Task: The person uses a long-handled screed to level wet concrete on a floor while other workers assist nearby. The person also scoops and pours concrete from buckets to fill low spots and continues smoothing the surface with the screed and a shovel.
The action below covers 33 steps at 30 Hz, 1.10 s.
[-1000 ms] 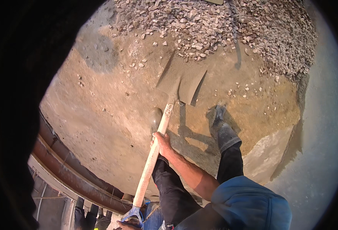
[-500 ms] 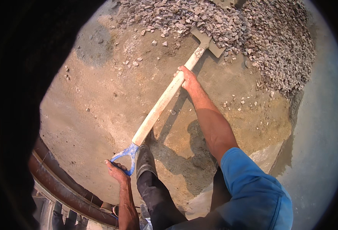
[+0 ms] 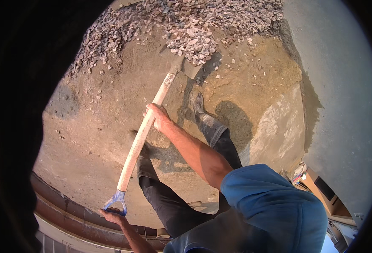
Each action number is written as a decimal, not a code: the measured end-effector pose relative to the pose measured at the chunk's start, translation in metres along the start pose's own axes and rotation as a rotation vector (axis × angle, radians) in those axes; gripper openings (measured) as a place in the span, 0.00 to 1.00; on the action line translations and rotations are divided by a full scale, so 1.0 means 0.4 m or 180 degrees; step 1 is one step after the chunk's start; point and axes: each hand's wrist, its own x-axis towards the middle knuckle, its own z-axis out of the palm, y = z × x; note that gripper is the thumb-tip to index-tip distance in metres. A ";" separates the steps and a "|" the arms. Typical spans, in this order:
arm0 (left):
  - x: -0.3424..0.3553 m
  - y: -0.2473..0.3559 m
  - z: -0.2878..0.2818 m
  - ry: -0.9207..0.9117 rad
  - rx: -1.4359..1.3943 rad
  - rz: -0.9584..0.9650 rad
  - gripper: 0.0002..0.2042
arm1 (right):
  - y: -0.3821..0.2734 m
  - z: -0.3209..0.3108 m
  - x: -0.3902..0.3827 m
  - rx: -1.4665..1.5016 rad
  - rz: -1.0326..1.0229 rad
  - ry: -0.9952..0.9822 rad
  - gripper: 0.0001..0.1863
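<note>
A shovel (image 3: 130, 165) with a pale wooden shaft slants from lower left to upper right. My left hand (image 3: 113, 216) is closed on the crossbar of its blue D-shaped handle, the fingers partly hidden by the grip. Farther up, my right hand (image 3: 158, 117) wraps round the shaft about midway. The grey metal blade (image 3: 191, 69) carries a mound of broken stone (image 3: 193, 45), which covers most of it. The blade's near edge shows under the stones, and its shadow falls on the ground beside it.
A gravel pile (image 3: 236, 14) spreads along the far side. My boots (image 3: 211, 124) stand on sandy ground either side of the shadowed patch. Rusty metal beams (image 3: 80, 221) run along the lower left. Grey concrete (image 3: 335, 92) lies to the right, beside an open wooden box (image 3: 321, 189).
The blade, pushed into the pile's edge before, now bears a load of stones. Shovel and both hands have shifted left and nearer in the view, which has also turned.
</note>
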 end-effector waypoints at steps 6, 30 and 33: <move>-0.133 0.206 0.075 -0.0783 0.1058 0.0504 0.28 | -0.168 -0.261 -0.222 0.0823 -0.0568 0.0829 0.16; -0.997 0.749 0.430 -0.4652 0.2560 0.0396 0.22 | -0.174 -1.221 -0.861 0.2037 -0.0782 0.3380 0.15; -0.876 0.815 0.388 -0.4494 0.2471 0.0279 0.25 | -0.287 -1.052 -0.812 0.1862 -0.0977 0.2796 0.20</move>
